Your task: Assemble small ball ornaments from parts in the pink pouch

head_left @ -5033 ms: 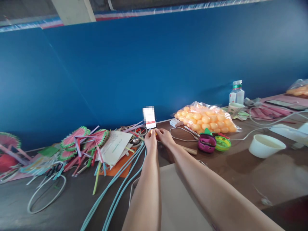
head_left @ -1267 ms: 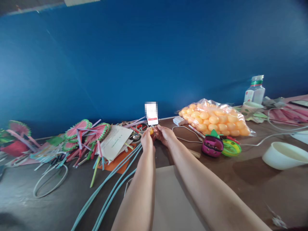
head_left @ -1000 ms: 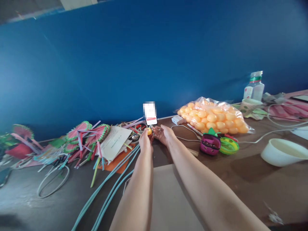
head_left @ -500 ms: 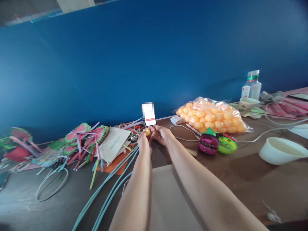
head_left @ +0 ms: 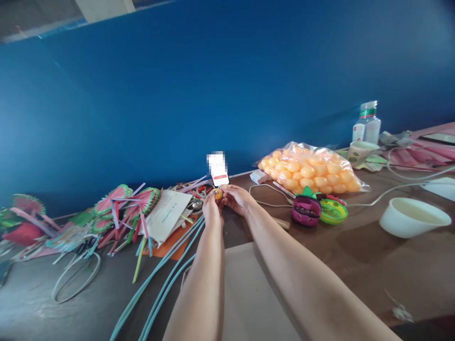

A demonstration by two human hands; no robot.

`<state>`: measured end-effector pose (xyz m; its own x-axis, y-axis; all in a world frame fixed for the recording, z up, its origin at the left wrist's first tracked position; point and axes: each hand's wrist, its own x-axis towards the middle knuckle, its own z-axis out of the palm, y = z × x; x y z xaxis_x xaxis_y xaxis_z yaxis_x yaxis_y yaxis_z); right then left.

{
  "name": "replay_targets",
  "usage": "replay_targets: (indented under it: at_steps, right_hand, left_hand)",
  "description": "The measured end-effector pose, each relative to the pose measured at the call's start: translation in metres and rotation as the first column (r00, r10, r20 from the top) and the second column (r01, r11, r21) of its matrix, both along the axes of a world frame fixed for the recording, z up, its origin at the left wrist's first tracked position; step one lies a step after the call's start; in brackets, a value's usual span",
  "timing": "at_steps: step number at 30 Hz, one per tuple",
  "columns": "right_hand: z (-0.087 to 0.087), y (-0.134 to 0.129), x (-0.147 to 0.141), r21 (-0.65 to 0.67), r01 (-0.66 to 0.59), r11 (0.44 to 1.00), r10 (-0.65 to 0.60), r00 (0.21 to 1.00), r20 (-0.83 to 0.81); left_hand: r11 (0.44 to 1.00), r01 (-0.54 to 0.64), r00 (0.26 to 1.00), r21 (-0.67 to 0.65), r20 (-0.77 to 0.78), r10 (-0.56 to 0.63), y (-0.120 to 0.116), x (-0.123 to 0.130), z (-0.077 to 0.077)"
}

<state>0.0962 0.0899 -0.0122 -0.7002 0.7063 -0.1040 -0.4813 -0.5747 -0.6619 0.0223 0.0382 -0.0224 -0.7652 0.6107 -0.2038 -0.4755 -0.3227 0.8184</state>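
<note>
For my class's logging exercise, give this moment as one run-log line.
left hand: holding small yellow piece; right hand: beside it, contact unclear; beyond: phone; rightward: bagged orange balls

This looks like a small craft workshop. A long dark worktable (head_left: 341, 270) carries pink-and-green folded paper fans (head_left: 113, 199), loose teal cords (head_left: 167, 258) and a clear bag of rounded orange pieces (head_left: 307, 171). A plain blue partition (head_left: 213, 85) stands along its back edge.

Head height — facing forward, downward
</note>
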Motion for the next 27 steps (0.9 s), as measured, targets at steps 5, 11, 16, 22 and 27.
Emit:
replay_targets:
  at_steps: [5, 11, 16, 22, 27]
  right_hand:
    - [0.0002, -0.0013, 0.0011, 0.019, -0.023, 1.000, 0.022, 0.999, 0.030]
    - [-0.0011, -0.0011, 0.0010, 0.035, -0.014, 0.999, 0.013, 0.999, 0.040]
    - [-0.0007, -0.0008, 0.0014, 0.041, -0.020, 0.999, 0.018, 0.998, 0.052]
    - [-0.0002, -0.0003, 0.0017, 0.038, -0.023, 0.999, 0.020, 0.997, 0.069]
    - [-0.0011, 0.0003, 0.0019, 0.042, -0.027, 0.999, 0.024, 0.997, 0.068]
  left_hand:
    - [0.999, -0.007, 0.995, -0.033, -0.102, 0.004, -0.0008, 0.0009, -0.0001]
    - [0.999, -0.039, 0.992, -0.033, -0.118, 0.035, 0.0005, 0.0010, -0.0012]
    - [0.998, -0.051, 0.991, -0.044, -0.130, 0.045, 0.0015, 0.0003, -0.0022]
    - [0.998, -0.040, 0.986, -0.043, -0.164, 0.033, 0.0010, -0.0004, -0.0036]
    - [0.998, -0.045, 0.986, -0.040, -0.165, 0.037, 0.0009, -0.0002, -0.0027]
